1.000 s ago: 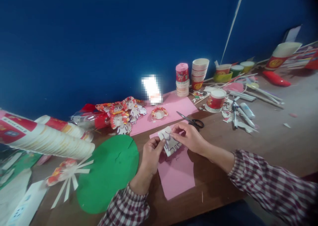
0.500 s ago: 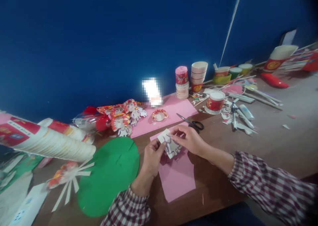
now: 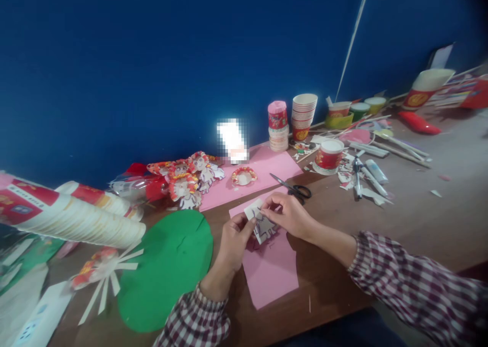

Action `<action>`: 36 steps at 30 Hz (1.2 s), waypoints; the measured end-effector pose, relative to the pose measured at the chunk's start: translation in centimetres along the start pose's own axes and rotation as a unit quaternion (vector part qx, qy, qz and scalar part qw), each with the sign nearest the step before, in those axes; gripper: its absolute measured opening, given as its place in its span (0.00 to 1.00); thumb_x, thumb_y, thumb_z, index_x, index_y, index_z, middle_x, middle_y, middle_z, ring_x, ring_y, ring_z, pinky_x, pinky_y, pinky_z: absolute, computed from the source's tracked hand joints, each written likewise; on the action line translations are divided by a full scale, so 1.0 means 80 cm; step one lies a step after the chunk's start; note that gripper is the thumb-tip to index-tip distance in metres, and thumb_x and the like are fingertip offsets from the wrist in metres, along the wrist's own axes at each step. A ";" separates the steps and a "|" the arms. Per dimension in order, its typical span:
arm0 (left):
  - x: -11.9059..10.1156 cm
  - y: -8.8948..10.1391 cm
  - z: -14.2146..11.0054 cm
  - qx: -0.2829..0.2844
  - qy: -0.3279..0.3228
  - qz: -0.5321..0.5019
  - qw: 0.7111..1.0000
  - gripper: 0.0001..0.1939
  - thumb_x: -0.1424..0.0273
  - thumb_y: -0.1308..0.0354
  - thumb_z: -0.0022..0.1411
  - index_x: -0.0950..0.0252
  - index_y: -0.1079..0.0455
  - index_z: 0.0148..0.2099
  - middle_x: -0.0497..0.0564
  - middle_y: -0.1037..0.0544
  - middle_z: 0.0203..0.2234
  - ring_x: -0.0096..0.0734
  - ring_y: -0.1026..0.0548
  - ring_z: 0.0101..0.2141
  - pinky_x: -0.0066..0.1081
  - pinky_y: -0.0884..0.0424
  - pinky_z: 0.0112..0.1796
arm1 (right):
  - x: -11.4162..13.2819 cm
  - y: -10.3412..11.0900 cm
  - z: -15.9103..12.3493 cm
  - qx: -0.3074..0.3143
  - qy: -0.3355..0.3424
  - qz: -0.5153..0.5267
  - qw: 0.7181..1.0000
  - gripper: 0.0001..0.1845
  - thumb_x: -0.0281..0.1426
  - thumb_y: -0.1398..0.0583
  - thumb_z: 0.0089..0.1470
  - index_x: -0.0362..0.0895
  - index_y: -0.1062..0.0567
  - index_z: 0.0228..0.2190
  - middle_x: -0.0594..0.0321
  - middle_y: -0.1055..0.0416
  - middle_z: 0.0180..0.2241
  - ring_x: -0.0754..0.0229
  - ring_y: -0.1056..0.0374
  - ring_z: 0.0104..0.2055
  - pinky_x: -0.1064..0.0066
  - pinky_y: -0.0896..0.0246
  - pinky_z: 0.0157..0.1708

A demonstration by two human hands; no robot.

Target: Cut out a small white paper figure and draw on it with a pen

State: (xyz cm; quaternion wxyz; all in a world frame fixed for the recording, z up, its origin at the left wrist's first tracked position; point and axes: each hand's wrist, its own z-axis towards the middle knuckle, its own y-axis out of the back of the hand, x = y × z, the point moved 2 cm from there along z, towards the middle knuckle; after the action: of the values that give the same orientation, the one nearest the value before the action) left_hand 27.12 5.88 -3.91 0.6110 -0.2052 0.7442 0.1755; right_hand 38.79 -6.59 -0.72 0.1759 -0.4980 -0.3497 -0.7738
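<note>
Between my two hands is a white paper cutout (image 3: pixel 268 226) with a figure drawn in dark outline. My left hand (image 3: pixel 235 235) pinches its left edge, thumb on top. The fingertips of my right hand (image 3: pixel 286 212) are closed on its upper part and hide some of the drawing. Under the cutout lies a pink paper sheet (image 3: pixel 270 278). Black-handled scissors (image 3: pixel 299 190) rest just beyond my right hand. A ring-shaped red and yellow paper piece (image 3: pixel 244 177) lies on a larger pink sheet (image 3: pixel 272 161) farther back.
Left of my hands lies a green paper oval (image 3: pixel 168 270), with stacked paper cups (image 3: pixel 87 214) lying beside it. Finished paper figures (image 3: pixel 185 179) are piled at the back. To the right are an upturned cup (image 3: pixel 329 157), a glue tube (image 3: pixel 376 172), pens and paper scraps.
The cutout has turned slightly between my fingers, and my fingertips have shifted a little on it. The rest of the table looks the same, apart from a slight camera shift.
</note>
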 end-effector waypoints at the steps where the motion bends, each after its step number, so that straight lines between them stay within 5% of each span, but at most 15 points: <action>1: 0.000 0.000 -0.001 0.003 0.004 0.001 1.000 0.17 0.60 0.36 0.52 0.68 0.25 0.40 0.47 0.25 0.21 0.22 0.34 0.17 0.23 0.38 0.21 | 0.000 0.000 0.000 -0.003 0.002 -0.005 1.000 0.03 0.26 0.40 0.49 0.41 0.27 0.25 0.62 0.27 0.27 0.63 0.33 0.29 0.74 0.37 0.30; 15: -0.002 -0.004 -0.003 0.023 0.007 0.007 1.000 0.20 0.59 0.36 0.52 0.69 0.26 0.41 0.48 0.24 0.21 0.24 0.33 0.17 0.24 0.36 0.21 | 0.004 0.001 -0.002 -0.033 -0.013 -0.021 0.999 0.03 0.25 0.40 0.47 0.42 0.25 0.24 0.57 0.24 0.38 0.60 0.29 0.36 0.73 0.36 0.34; 36: 0.004 -0.003 0.000 0.028 -0.008 0.017 0.999 0.17 0.61 0.38 0.55 0.67 0.26 0.42 0.47 0.24 0.24 0.23 0.32 0.19 0.24 0.35 0.24 | 0.005 -0.002 -0.001 -0.033 -0.021 -0.024 0.999 0.04 0.25 0.40 0.48 0.41 0.26 0.23 0.59 0.24 0.29 0.61 0.29 0.32 0.74 0.37 0.31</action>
State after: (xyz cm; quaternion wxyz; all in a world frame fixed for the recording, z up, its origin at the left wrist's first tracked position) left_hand 27.15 5.64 -4.25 0.6195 -0.1742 0.7472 0.1663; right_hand 38.46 -6.54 -0.45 0.1337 -0.5115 -0.3397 -0.7779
